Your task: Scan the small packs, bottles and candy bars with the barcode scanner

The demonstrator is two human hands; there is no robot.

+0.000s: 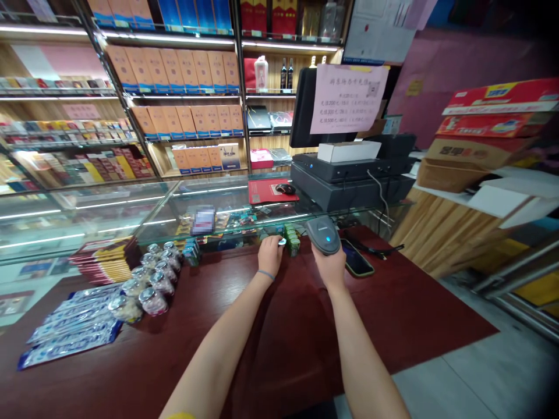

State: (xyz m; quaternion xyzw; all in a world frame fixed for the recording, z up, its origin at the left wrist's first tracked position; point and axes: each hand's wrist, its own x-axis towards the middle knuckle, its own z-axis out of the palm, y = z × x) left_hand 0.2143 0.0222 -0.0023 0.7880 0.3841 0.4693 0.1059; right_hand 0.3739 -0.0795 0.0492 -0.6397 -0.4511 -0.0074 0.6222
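My right hand point(328, 269) is wrapped round the grip of a dark grey barcode scanner point(322, 234), whose blue light shows on top. My left hand point(269, 256) is closed at the back of the dark red table, with a small pale, shiny thing point(282, 241) at its fingertips, mostly hidden. Just right of those fingers stands a row of small green containers point(292, 240), with the scanner beyond them to the right. A phone point(358, 258) lies beside my right hand.
Left on the table point(209, 343) are glass jars point(152, 301), blue-white sachets point(72, 334), stacked brown-red packs point(105, 262) and small blue-green packs point(191, 251). Behind are a glass counter point(152, 215), a mouse point(285, 189) and a monitor point(303, 110). Boxes point(476, 148) stand right.
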